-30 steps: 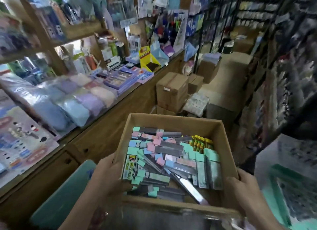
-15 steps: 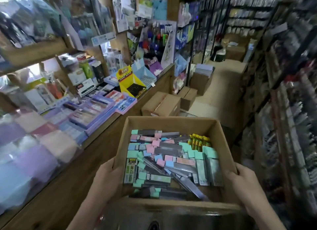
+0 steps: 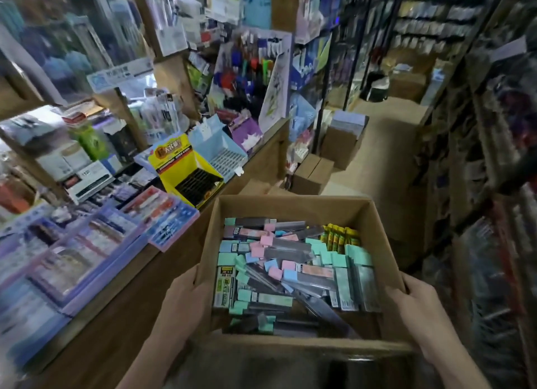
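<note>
Open cardboard box [image 3: 290,211] held at waist height in a shop aisle, just right of the wooden table [image 3: 122,301]. Left hand [image 3: 181,298] clamped on the box's left wall, thumb over the rim. Right hand [image 3: 418,304] clamped on the right wall near the front corner, thumb on the rim.

Box holds a loose heap of slim lead cases [image 3: 279,272] with mint, pink and blue caps. One case at the left has a green-yellow label with print too small to read; one at the right shows a barcode. Yellow packs [image 3: 340,236] stand at the far right corner.

On the table: purple trays [image 3: 87,243] of blister packs, a yellow display [image 3: 186,167] with a red-orange header in Chinese characters, blurred, then a blue display [image 3: 216,147]. Shut cartons [image 3: 312,172] sit on the floor [image 3: 386,162] ahead.
</note>
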Motion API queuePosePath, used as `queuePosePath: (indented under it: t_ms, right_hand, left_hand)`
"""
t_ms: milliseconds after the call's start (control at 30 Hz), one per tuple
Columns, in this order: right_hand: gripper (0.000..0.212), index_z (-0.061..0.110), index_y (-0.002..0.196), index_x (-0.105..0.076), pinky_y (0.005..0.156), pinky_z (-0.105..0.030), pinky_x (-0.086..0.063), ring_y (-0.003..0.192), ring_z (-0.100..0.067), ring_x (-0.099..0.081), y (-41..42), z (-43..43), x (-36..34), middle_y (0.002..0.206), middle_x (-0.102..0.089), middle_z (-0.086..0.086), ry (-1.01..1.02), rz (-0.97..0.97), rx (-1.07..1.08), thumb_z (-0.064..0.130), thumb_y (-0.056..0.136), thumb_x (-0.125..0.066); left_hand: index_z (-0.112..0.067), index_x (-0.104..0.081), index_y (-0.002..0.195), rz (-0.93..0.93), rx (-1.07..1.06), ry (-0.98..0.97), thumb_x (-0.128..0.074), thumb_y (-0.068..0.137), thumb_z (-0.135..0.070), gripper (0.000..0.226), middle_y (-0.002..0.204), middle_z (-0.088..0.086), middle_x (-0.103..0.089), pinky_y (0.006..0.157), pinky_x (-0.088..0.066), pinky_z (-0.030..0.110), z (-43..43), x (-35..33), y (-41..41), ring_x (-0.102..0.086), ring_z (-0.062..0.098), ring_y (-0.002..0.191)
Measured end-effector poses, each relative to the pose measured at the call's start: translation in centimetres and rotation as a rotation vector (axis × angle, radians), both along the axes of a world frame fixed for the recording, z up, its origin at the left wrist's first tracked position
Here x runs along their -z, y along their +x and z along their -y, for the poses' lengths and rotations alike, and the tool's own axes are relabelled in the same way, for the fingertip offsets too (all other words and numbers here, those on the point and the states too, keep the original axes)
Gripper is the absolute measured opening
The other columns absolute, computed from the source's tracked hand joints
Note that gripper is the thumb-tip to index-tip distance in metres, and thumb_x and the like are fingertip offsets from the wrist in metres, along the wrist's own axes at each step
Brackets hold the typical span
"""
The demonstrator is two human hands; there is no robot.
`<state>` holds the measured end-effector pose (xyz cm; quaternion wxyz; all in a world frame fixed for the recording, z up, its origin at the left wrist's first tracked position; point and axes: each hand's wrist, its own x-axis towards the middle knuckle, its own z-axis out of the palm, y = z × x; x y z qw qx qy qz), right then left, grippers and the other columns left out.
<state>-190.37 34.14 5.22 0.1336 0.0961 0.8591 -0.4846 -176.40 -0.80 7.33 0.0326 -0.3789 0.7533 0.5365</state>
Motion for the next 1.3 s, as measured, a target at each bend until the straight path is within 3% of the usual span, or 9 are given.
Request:
queuePosePath:
  t_ms: [133, 233, 333, 433, 600, 833, 1000, 1167, 1300]
  right_hand:
    - [0.025, 0.03, 0.119, -0.07, 0.061, -0.026, -0.043, 0.086, -0.008, -0.063, -10.1, 0.5, 0.4, 0.088, -0.068, 0.016, 0.041, 0.0, -0.158, 0.018, 0.102, -0.057]
    - [0.024, 0.022, 0.121, -0.07, 0.06, -0.028, -0.043, 0.085, -0.01, -0.062, -16.8, 1.1, -0.3, 0.091, -0.068, 0.011, 0.105, -0.005, -0.291, 0.016, 0.102, -0.057]
    - [0.015, 0.018, 0.109, -0.071, 0.055, -0.029, -0.042, 0.074, -0.015, -0.063, -22.9, 2.2, -1.2, 0.082, -0.068, 0.003, 0.147, -0.011, -0.405, 0.016, 0.102, -0.058]
    - [0.013, 0.024, 0.108, -0.067, 0.071, -0.041, -0.054, 0.087, -0.019, -0.067, -27.4, 4.2, -1.8, 0.092, -0.071, 0.0, 0.122, -0.002, -0.517, 0.017, 0.103, -0.057]
    - [0.021, 0.032, 0.098, -0.066, 0.064, -0.029, -0.044, 0.091, -0.013, -0.065, -33.3, 8.8, -2.1, 0.095, -0.071, 0.004, 0.078, -0.028, -0.659, 0.014, 0.103, -0.056]
    - [0.02, 0.017, 0.118, -0.068, 0.084, -0.04, -0.054, 0.099, -0.02, -0.067, -39.5, 15.0, 0.2, 0.101, -0.071, 0.0, 0.174, -0.022, -0.753, 0.013, 0.102, -0.057]
    - [0.025, 0.012, 0.125, -0.068, 0.08, -0.036, -0.051, 0.104, -0.026, -0.066, -43.9, 18.3, 3.5, 0.105, -0.072, -0.003, 0.222, -0.016, -0.853, 0.013, 0.102, -0.058]
    - [0.025, 0.024, 0.122, -0.07, 0.067, -0.02, -0.04, 0.089, -0.008, -0.062, -48.9, 21.2, 8.7, 0.095, -0.071, 0.009, 0.236, -0.047, -0.968, 0.014, 0.101, -0.06]
    - [0.014, 0.034, 0.103, -0.066, 0.073, -0.033, -0.047, 0.086, -0.007, -0.059, -52.2, 22.8, 11.8, 0.093, -0.068, 0.01, 0.234, 0.005, -1.052, 0.022, 0.1, -0.059]
  left_hand:
    - [-0.028, -0.07, 0.091, 0.016, -0.146, -0.079, -0.055, 0.094, -0.016, 0.02, 0.079, -0.02, -0.075, 0.061, -0.056, 0.031, -2.0, 0.5, -5.3, -0.072, 0.003, 0.069]
    - [-0.025, -0.071, 0.089, 0.032, -0.252, -0.106, -0.052, 0.093, -0.012, 0.023, 0.08, -0.007, -0.076, 0.07, -0.056, 0.04, -4.0, 0.5, -8.4, -0.072, 0.014, 0.075]
    - [-0.026, -0.071, 0.088, -0.006, -0.381, -0.078, -0.052, 0.095, -0.007, 0.028, 0.079, -0.015, -0.076, 0.061, -0.054, 0.03, -5.5, 0.8, -11.1, -0.071, 0.005, 0.071]
    - [-0.03, -0.07, 0.086, -0.048, -0.481, -0.077, -0.051, 0.095, -0.005, 0.033, 0.075, -0.024, -0.073, 0.049, -0.046, 0.014, -6.6, 1.0, -13.6, -0.066, -0.007, 0.065]
    - [-0.055, -0.067, 0.087, -0.036, -0.629, -0.034, -0.052, 0.095, -0.014, 0.044, 0.081, -0.019, -0.075, 0.072, -0.058, 0.037, -5.9, 2.6, -17.4, -0.071, 0.006, 0.077]
    - [-0.026, -0.068, 0.096, 0.021, -0.839, -0.04, -0.055, 0.094, -0.016, 0.017, 0.081, -0.005, -0.071, 0.068, -0.052, 0.035, -3.9, 6.8, -21.0, -0.065, 0.014, 0.078]
    - [-0.041, -0.062, 0.094, 0.075, -0.9, -0.062, -0.054, 0.097, -0.022, 0.021, 0.082, -0.011, -0.071, 0.061, -0.045, 0.029, -4.2, 8.0, -23.2, -0.064, 0.008, 0.078]
    - [-0.037, -0.066, 0.093, 0.046, -0.991, -0.012, -0.052, 0.096, -0.016, 0.026, 0.083, -0.01, -0.075, 0.065, -0.051, 0.029, -5.7, 9.7, -26.1, -0.069, 0.004, 0.079]
    - [-0.039, -0.071, 0.093, 0.018, -1.065, 0.044, -0.051, 0.096, -0.017, 0.03, 0.089, -0.009, -0.078, 0.069, -0.061, 0.035, -7.7, 10.4, -28.8, -0.075, 0.009, 0.078]
